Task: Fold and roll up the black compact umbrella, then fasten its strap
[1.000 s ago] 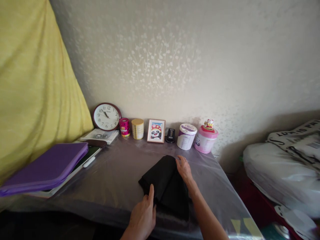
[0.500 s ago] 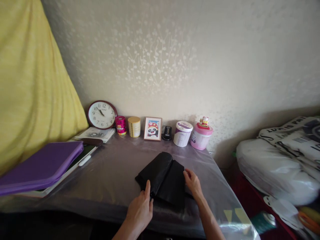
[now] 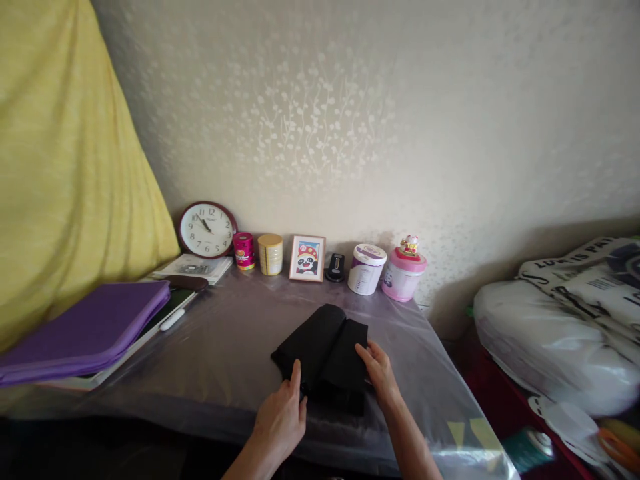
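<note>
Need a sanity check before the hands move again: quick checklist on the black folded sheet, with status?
1. Right hand on the black folded sheet, at its right edge, thumb on top: ok.
2. Left hand at the sheet's near left part, index finger extended: ok; firmness of hold: cannot tell.
3. Sheet's layers squared up: not ok, edges sit uneven.
4. Sheet apart from the picture frame and white-and-purple tub behind it: ok.
5. Sheet apart from the purple folder: ok.
6. Sheet's underside flat: cannot tell, hidden.
</note>
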Demonstrator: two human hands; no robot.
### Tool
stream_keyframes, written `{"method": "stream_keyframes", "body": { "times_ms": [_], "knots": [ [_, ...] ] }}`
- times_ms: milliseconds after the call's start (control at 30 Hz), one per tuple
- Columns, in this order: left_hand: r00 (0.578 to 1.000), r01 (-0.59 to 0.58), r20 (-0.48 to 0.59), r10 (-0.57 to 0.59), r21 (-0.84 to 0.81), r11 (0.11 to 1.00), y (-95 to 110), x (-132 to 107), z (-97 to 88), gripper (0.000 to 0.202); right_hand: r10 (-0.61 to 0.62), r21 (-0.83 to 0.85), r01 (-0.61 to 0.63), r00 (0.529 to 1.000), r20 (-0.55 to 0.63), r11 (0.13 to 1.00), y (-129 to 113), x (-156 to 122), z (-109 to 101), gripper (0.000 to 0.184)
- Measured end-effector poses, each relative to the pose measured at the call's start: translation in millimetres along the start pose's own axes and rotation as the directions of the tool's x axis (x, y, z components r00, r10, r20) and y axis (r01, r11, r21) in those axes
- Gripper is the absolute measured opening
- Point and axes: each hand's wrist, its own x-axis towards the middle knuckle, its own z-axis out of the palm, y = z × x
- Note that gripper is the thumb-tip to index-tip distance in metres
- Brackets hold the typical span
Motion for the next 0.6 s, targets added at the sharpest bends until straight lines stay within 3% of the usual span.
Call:
{"method": "stream_keyframes", "body": {
  "times_ms": [267,600],
  "knots": [
    [1.000,-0.003,-0.013,0.003,0.015,1.000,1,0,-0.3,0.058,-0.036,0.169,0.034,0.999,0.008,0.985,-27,18,37,0.048],
    [1.000,-0.008,0.001,0.008,0.059,0.998,1,2,0.3,0.056,-0.020,0.140,0.021,1.000,-0.006,0.990,-20,44,88,0.051]
  ]
}}
